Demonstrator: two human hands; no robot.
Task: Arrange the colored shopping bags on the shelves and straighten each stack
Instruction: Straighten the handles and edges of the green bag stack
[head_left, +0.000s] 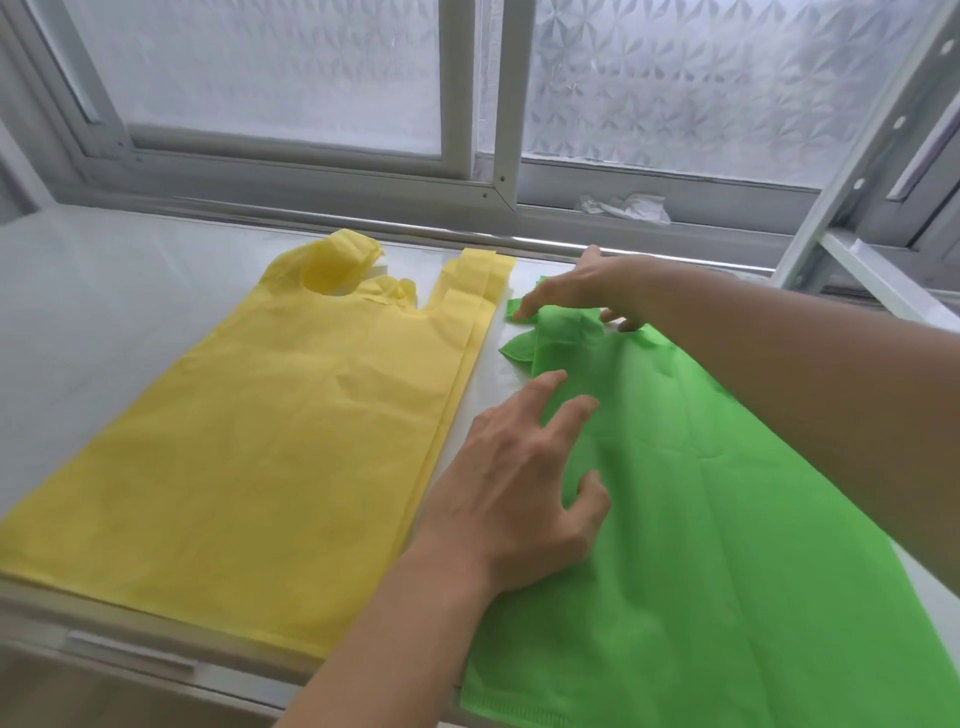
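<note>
Nearest the camera, the person's left forearm reaches up from the bottom edge, and the left hand (524, 467) lies palm down on the green bags (701, 545), fingers spread and slightly curled, pressing on the fabric rather than gripping it. These bags lie flat on the right side of the white shelf (104, 322), their bottom hem hanging just over the shelf's front edge. Their upper handle area is crumpled and folded over on itself.

At that crumpled end, the right hand (597, 291) comes in from the right, its forearm crossing above the green fabric. Its fingertips touch a small green handle strip lying on the shelf; whether they pinch it or merely press on it cannot be told.

Just beside the green bags, to the left, lies the stack of yellow bags (270, 457), flat and fairly even, several layered edges showing along its right side. One yellow handle at the far left is bunched and curled, while the other lies straight.

Behind the shelf runs a window (311, 78) with frosted patterned glass, and a crumpled white scrap (628, 208) rests on its sill. A white metal upright (872, 156) of the shelving stands at the right.
</note>
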